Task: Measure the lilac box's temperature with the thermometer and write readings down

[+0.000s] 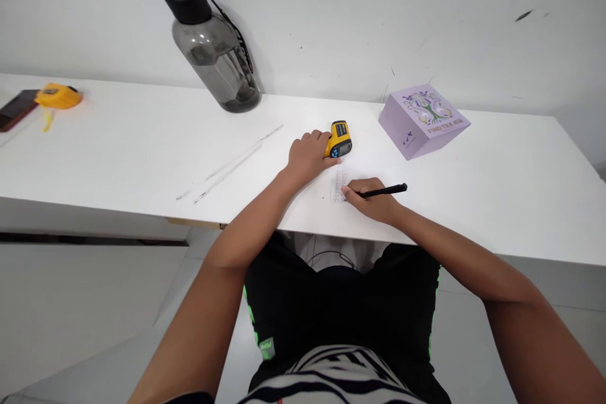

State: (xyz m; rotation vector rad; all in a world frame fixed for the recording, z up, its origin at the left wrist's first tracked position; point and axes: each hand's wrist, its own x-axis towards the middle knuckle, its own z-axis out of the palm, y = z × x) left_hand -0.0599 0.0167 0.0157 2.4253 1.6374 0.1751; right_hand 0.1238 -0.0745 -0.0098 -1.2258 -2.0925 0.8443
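Note:
A yellow-and-black handheld meter (341, 137) with a small screen and blue buttons lies on the white table. My left hand (310, 153) is closed round its left side, the thumb low beside the screen. Just below, a black pen (386, 190) slants out of my right hand (372, 197), which pinches it near the tip. That tip is hidden by the fingers, so I cannot tell whether it touches the surface. Between the hands is a small whitish sheet (338, 184) with faint marks in rows; its upper end reaches up to the meter.
A grey water bottle (215, 53) with a black lid stands by the wall. On the right sits a lilac tea box (423, 118). A yellow tape measure (59, 96) and a dark flat object (17, 110) are at far left. The table's front edge (341, 237) crosses above my lap.

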